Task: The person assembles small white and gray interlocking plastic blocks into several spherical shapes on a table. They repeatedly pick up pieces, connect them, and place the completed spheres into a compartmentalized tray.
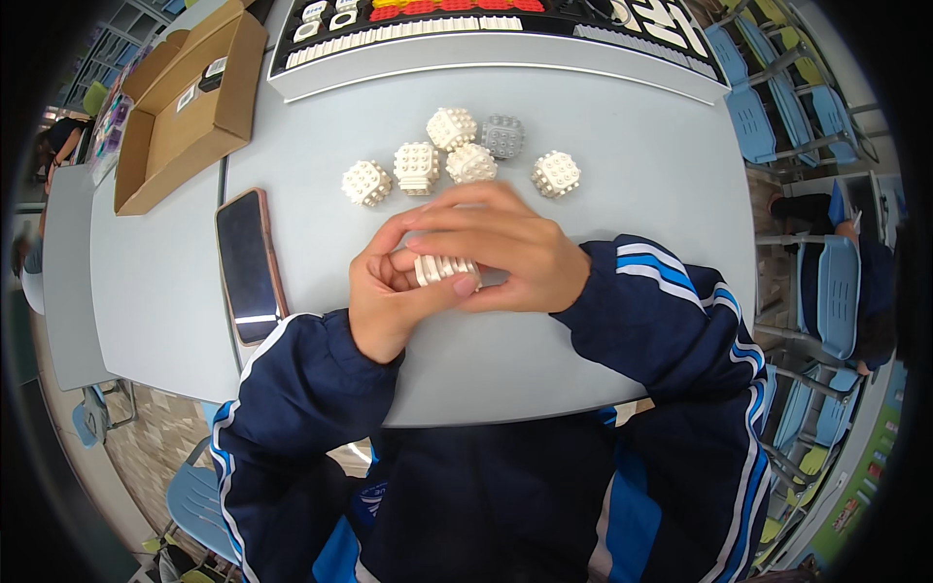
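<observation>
"Where exactly is the white ridged block [444, 269]?"

"Between the two hands, above the near part of the table [486, 379]. The left hand [385, 287] holds it: the thumb lies along its near side, tip at the right end, and the curled fingers sit at its left end."

"And the right hand [520, 243]?"

"It arches over from the right, fingers bent across the block's far side and reaching the left fingers. It's a little blurred, so I can't tell whether it grips the block too."

"What's just past the hands?"

"Five white studded cubes [416, 168] and one grey studded cube [502, 137]. Three white ones and the grey one cluster closely; one white cube stands apart on either side."

"Farther out?"

"A dark-screened phone [250, 267] lies left of the left hand, with an open cardboard box [180, 146] beyond it. Across the far side is a grey-fronted tray [505, 70] of white, red and yellow parts."
</observation>
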### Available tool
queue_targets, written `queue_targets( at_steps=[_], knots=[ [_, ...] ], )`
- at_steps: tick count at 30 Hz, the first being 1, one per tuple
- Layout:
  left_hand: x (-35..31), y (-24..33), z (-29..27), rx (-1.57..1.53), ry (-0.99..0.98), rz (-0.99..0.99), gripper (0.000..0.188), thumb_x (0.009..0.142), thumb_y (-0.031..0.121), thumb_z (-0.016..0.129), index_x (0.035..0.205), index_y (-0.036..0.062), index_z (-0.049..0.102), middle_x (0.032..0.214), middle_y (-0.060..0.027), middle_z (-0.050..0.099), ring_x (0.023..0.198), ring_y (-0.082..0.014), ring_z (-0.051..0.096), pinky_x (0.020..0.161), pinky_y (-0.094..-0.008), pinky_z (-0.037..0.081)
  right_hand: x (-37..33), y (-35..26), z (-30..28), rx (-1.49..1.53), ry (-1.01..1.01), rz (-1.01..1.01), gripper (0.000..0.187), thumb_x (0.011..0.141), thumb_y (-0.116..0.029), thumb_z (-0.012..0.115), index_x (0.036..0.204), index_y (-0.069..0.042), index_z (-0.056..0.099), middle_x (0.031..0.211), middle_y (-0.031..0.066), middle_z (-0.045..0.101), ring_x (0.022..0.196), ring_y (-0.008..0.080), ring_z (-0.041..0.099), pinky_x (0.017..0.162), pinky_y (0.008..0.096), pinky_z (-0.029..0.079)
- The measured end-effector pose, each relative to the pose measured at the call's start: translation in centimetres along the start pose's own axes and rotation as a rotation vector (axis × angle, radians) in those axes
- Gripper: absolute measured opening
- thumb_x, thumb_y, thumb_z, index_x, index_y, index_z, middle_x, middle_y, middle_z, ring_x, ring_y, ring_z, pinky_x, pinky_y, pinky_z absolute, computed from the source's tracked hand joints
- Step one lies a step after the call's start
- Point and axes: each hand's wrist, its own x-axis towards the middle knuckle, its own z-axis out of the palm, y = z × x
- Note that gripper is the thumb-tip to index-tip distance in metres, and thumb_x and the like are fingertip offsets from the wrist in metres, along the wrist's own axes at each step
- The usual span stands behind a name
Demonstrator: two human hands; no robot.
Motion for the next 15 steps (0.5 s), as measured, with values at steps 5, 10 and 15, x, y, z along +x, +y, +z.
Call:
queue_targets(
  at_steps=[5,10,15],
  knots=[
    [0.5,0.0,-0.6,0.058,-0.039,0.042,0.062,0.080,-0.011,0.072,0.136,-0.0011,0.047,0.110,-0.0144,0.070,0.101,-0.0181,0.068,0.090,-0.0292,0.055,0.7,-1.1,-2.2,-0.261,-0.113,-0.135,0.044,0.069,-0.008,0.078,0.113,-0.007,0.069,0.108,0.0078,0.066,0.085,0.0223,0.064,0.064,0.0286,0.050],
    [0.4,0.1,-1.1,0.040,-0.047,-0.011,0.059,0.082,-0.010,0.070,0.136,-0.0014,0.048,0.108,-0.0120,0.071,0.097,-0.0139,0.068,0.088,-0.0268,0.055,0.7,-1.9,-1.2,-0.326,-0.091,-0.225,0.028,0.075,-0.005,0.069,0.103,0.000,0.067,0.100,0.0084,0.063,0.073,0.0213,0.064,0.060,0.0315,0.052],
    [0.1,0.2,-0.9,0.097,-0.066,-0.042,0.056,0.084,-0.008,0.069,0.135,-0.0012,0.048,0.105,-0.0113,0.072,0.096,-0.0134,0.069,0.088,-0.0260,0.054,0.3,-1.4,-0.9,-0.262,-0.073,-0.239,0.039,0.070,0.000,0.069,0.107,0.008,0.066,0.102,0.0154,0.064,0.070,0.0216,0.064,0.056,0.0305,0.052]
  ],
)
